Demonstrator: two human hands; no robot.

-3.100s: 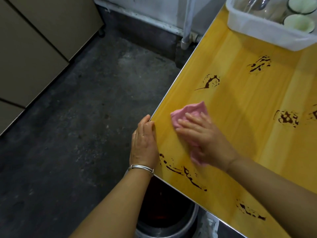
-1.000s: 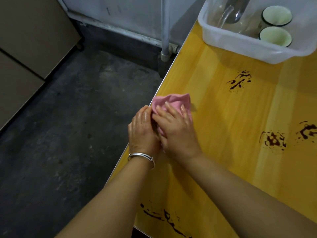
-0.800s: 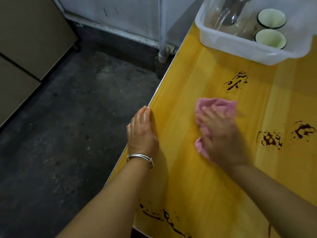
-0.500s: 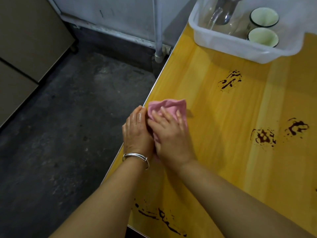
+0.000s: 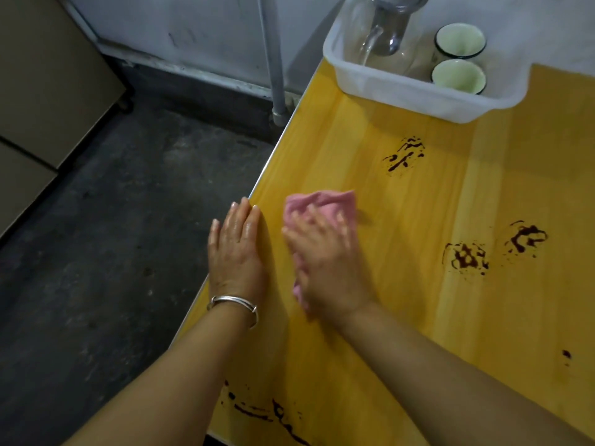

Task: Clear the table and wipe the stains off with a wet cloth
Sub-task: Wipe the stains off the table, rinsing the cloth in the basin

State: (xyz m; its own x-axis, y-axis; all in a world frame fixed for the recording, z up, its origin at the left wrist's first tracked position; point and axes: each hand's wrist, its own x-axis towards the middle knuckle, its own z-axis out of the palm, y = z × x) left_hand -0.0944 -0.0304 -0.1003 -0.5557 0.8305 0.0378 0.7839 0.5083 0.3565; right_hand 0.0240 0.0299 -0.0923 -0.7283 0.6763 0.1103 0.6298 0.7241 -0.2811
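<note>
Pink cloth (image 5: 322, 201) near the desk (image 5: 418, 333)'s left edge
The right hand (image 5: 325, 262) presses it, grip flat; the left hand (image 5: 236, 252) lies along the edge, grip flat, empty. Stains (image 5: 467, 257) well apart rightward.

The right hand (image 5: 325, 259) has slid the cloth (image 5: 322, 201) rightward — clear of the left hand (image 5: 236, 249).

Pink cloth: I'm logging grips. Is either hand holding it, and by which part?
The right hand presses flat on the middle of the pink cloth, not gripping it. The left hand lies on the table edge, holding nothing.
</note>
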